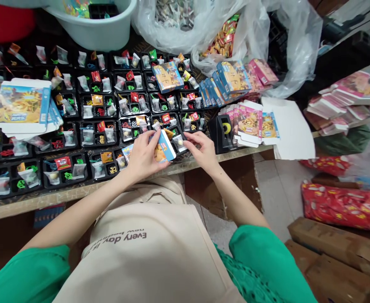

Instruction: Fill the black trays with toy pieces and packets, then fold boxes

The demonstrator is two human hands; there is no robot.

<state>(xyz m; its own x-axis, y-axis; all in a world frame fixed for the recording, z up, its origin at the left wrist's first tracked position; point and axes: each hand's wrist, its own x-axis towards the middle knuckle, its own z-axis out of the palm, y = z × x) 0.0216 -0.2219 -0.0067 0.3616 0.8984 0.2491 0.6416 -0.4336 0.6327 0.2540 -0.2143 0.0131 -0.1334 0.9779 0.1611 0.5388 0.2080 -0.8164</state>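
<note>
At the table's front edge, my left hand (pixel 145 153) is wrapped over a blue and yellow printed cardboard box (pixel 164 147) lying on its side, with its white open end toward the right. Just right of that end sits a black compartment tray (pixel 180 150) holding small wrapped packets. My right hand (pixel 202 151) pinches the right edge of this tray. A clear packet (pixel 179 141) with a pale ball lies in the tray between my hands. Part of the tray's left side is hidden by the box and my left hand.
Rows of filled black trays (pixel 98 107) cover the table to the left. Flattened blue boxes (pixel 22 103) lie on some of them. A tape dispenser (pixel 222 132) and pink boxes (pixel 248 120) stand at right. Behind are a pale tub (pixel 99 31) and plastic bags (pixel 185 38).
</note>
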